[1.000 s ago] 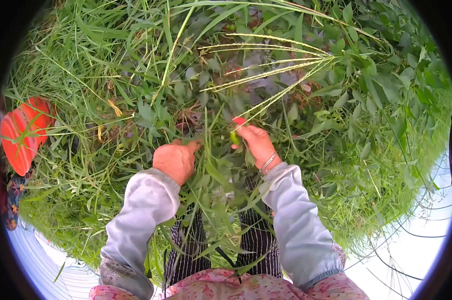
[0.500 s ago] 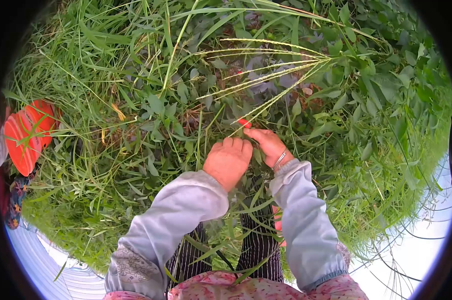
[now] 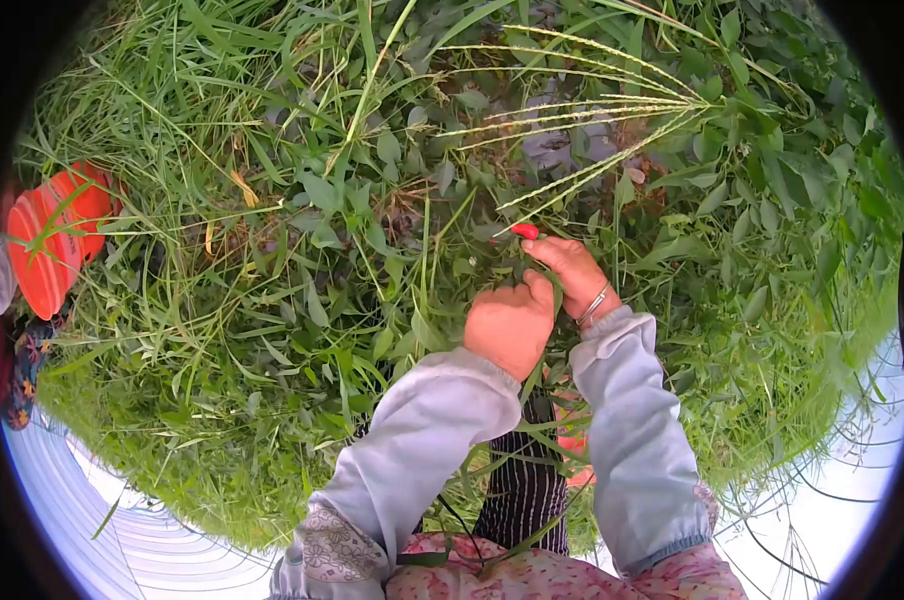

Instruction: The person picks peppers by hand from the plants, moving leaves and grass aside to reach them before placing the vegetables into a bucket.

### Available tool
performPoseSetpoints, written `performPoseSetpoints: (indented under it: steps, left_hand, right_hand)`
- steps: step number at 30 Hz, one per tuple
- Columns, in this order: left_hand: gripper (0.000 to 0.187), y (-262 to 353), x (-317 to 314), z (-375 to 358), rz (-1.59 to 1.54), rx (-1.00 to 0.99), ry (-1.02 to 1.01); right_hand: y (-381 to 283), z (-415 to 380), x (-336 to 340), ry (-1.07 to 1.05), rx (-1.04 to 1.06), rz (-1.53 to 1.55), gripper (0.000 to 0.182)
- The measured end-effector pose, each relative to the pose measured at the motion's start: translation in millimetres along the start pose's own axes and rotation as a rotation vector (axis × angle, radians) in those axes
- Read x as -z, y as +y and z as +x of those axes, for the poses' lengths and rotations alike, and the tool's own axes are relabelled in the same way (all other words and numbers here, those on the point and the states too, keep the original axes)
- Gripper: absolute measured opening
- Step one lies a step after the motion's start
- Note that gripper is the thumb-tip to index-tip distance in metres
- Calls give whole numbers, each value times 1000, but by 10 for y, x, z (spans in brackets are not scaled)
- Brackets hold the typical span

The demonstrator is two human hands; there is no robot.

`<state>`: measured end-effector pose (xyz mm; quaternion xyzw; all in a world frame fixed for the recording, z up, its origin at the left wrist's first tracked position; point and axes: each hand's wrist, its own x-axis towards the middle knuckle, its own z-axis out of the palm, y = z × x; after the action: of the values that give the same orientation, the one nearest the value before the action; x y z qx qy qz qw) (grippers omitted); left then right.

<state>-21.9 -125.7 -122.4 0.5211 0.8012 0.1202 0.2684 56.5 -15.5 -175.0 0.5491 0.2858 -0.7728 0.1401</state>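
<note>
A small red chili pepper [image 3: 525,231] sticks out at the fingertips of my right hand [image 3: 574,277], which is pinched closed and wears a metal bangle at the wrist. Just below and to the left, my left hand [image 3: 510,325] is curled closed, knuckles up, close against the right one. Whatever its fingers hold is hidden beneath it. Both hands are low among leafy green plants [image 3: 412,290]. A grass seed head [image 3: 612,110] with several thin spikes spreads beyond the right fingertips.
At the far left, an orange-red object [image 3: 60,240] stands beside part of another person's flowered clothing [image 3: 22,375]. Tall grass [image 3: 172,180] fills the left side, and dense foliage [image 3: 772,170] the right. My striped trouser leg [image 3: 520,485] is below the hands.
Both hands have shifted right in the view, the right one slightly upward and the left one downward. More of the red chili pepper shows now. The surrounding view has shifted too.
</note>
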Motion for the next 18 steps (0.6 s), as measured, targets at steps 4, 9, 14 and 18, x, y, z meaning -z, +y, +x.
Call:
performPoseSetpoints:
  steps: [4,9,14,18]
  left_hand:
    - [37,9,85,20,-104,-93,62]
    - [35,349,176,-86,-290,-46,-90]
    - [25,-182,202,-124,-1553,314,-377]
    - [21,-583,317,21,-1813,698,-415]
  right_hand:
    - [-8,50,7,16,-24,50,20]
    - [-59,51,15,156,-37,168,20]
    - [-151,88,180,35,21,170,21]
    - [-200,127,184,45,25,186,21]
